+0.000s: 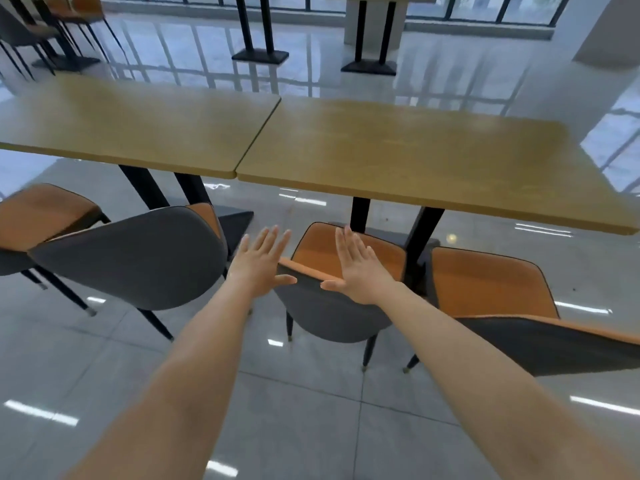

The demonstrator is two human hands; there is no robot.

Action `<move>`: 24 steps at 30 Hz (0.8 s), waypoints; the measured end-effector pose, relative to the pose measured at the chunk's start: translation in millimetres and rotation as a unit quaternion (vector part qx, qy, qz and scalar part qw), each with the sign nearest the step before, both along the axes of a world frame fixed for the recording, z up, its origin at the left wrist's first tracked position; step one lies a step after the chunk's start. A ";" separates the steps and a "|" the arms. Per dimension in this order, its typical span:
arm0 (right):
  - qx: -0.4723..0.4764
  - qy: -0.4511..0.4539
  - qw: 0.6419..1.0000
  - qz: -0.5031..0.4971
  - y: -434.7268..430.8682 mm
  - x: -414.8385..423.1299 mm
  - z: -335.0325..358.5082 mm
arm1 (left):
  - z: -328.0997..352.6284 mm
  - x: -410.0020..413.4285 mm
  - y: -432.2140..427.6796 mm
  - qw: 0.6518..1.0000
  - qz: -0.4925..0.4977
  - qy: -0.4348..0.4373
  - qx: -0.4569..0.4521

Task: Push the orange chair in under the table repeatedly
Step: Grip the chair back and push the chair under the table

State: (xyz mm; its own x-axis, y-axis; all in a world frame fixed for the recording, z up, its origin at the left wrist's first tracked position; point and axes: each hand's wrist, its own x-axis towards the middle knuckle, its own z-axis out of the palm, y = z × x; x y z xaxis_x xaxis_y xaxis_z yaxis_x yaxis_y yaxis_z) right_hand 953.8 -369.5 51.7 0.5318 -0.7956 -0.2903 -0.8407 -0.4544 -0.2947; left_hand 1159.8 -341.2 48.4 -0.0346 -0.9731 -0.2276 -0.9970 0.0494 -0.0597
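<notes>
The orange chair has an orange seat and a grey back shell, and stands in front of me with its seat short of the right wooden table. My left hand is flat and open at the left end of the chair's backrest top. My right hand is flat and open over the right part of that backrest, thumb pointing inward. Both palms face forward with fingers spread. Whether the palms touch the backrest I cannot tell.
A second wooden table joins on the left. Chairs of the same kind stand at the left, far left and right. Black table legs stand behind the chair. The glossy tiled floor lies all around.
</notes>
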 end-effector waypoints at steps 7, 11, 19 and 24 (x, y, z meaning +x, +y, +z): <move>0.045 0.056 0.997 -0.027 7.5 8.8 -52.2 | -54.3 4.8 -19.3 0.997 -0.061 -0.033 0.042; -0.002 0.057 0.997 -0.053 5.7 5.9 -66.4 | -66.9 2.7 -35.9 0.997 -0.073 -0.001 -0.013; -0.121 0.071 0.990 -0.012 1.3 -6.2 -75.1 | -67.7 -3.9 -45.9 0.996 -0.088 -0.002 -0.024; -0.103 0.074 0.992 0.009 0.8 -29.8 -73.3 | -65.7 -23.3 -35.0 0.995 -0.096 0.019 -0.015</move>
State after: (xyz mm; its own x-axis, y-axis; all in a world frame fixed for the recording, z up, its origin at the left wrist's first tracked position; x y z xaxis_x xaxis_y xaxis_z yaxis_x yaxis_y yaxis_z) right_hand 924.0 -368.7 -21.6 0.5108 -0.8364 -0.1986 -0.8586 -0.5080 -0.0686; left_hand 1136.4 -376.2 -17.4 -0.2290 -0.9541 -0.1928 -0.9708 0.2385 -0.0275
